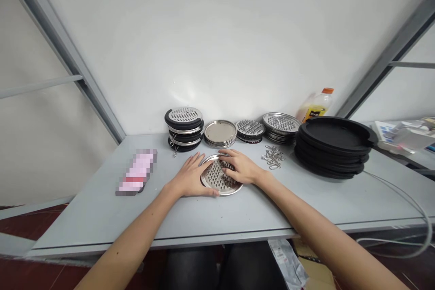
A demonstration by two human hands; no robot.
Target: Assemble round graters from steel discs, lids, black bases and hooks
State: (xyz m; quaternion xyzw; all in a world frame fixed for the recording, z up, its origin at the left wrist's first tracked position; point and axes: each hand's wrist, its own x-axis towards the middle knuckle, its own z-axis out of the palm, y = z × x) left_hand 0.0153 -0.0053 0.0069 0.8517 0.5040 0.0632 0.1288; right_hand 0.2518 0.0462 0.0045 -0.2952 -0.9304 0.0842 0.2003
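Observation:
A round metal grater disc (217, 176) with a shiny rim lies flat on the grey table (204, 217), near its front edge. My left hand (192, 176) rests at the disc's left side, fingers spread, the thumb along the lower rim. From the right, my right hand (239, 167) reaches over the disc with its fingers apart, fingertips touching the top rim and the grating surface. Behind the disc stands a stack of plain metal plates (220, 132). To the right of my right hand is a small pile of metal clips (273, 157).
Left rear: stacked graters with black holders (184, 118). Further right are grater discs (250, 128), rimmed discs (281, 123), black round trays (335, 133) and a bottle (319, 105). A pixelated phone (138, 170) lies left. A white cable (404, 195) hangs over the right edge.

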